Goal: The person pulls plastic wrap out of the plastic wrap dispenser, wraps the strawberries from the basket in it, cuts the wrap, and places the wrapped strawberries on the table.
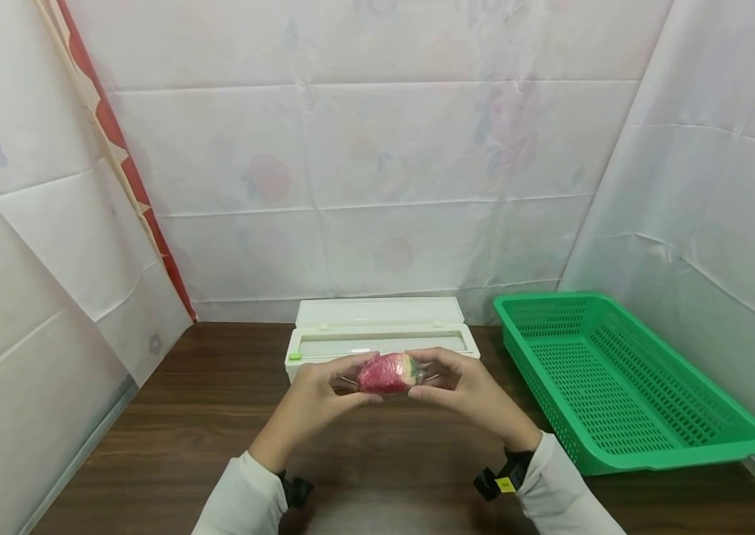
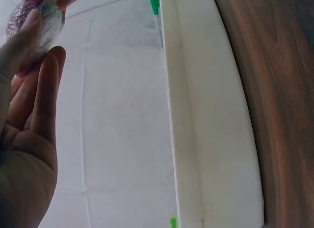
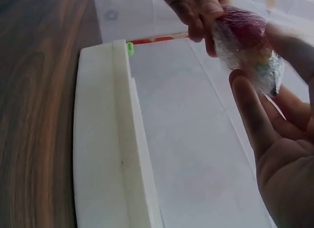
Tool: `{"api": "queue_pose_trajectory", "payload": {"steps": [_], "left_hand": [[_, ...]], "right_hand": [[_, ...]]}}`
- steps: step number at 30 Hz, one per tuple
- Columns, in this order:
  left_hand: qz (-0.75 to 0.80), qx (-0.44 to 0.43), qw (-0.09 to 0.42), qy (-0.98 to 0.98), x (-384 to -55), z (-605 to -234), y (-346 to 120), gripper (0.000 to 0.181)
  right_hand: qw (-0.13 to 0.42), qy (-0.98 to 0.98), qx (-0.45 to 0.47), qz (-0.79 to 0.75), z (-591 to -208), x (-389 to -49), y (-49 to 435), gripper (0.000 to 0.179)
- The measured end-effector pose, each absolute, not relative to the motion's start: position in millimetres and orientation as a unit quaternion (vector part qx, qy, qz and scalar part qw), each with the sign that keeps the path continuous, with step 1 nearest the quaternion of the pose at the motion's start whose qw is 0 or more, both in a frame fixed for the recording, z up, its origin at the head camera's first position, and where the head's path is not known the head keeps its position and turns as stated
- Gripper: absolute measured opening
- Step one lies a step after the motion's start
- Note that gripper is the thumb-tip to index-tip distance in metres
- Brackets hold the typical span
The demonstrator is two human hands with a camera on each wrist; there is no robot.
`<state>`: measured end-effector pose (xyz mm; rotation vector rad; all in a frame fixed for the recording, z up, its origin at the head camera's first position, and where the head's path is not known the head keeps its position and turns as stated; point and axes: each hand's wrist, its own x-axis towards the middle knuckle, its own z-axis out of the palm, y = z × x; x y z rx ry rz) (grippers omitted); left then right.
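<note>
A pink-red, fruit-like piece [image 1: 387, 373] with a yellow and green end is wrapped in clear plastic film, held up in front of the white box. My left hand [image 1: 324, 390] pinches its red end between thumb and fingers. At the yellow-green end, my right hand [image 1: 461, 386] grips it, with loose film bunched by the fingers. The right wrist view shows the crinkled, shiny film [image 3: 233, 46] around the piece. Its exact kind cannot be told through the wrap. Behind the hands stands the white box [image 1: 384, 332], a film dispenser by its look, lid raised, with a green slider [image 1: 294, 357].
To the right, a green perforated plastic basket [image 1: 672, 464] sits on the dark wooden table [image 1: 170, 438]. White patterned sheets [image 1: 377, 148] hang at the back and both sides. A red-edged strip [image 1: 110, 126] runs down the left corner.
</note>
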<state>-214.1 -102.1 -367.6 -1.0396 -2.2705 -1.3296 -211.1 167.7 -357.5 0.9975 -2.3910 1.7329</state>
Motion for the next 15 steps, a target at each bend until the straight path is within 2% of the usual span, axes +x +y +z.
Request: {"api": "queue_pose_trajectory", "payload": {"steps": [4, 10, 15], "left_hand": [[-0.484, -0.363, 0.114, -0.788, -214.4, -365.1, -110.7, 0.063], [-0.516, -0.332, 0.082, -0.786, -212.4, -361.8, -119.0, 0.044], [-0.553, -0.314, 0.065, -0.769, -212.3, -363.8, -117.9, 0.04]], "right_hand": [[0.038, -0.772, 0.33, 0.542, -355.5, -211.4, 167.2, 0.042], [0.026, -0.768, 0.321, 0.554, -352.7, -210.0, 170.6, 0.042], [0.013, -0.765, 0.322, 0.558, -353.5, -208.3, 170.7, 0.043]]}}
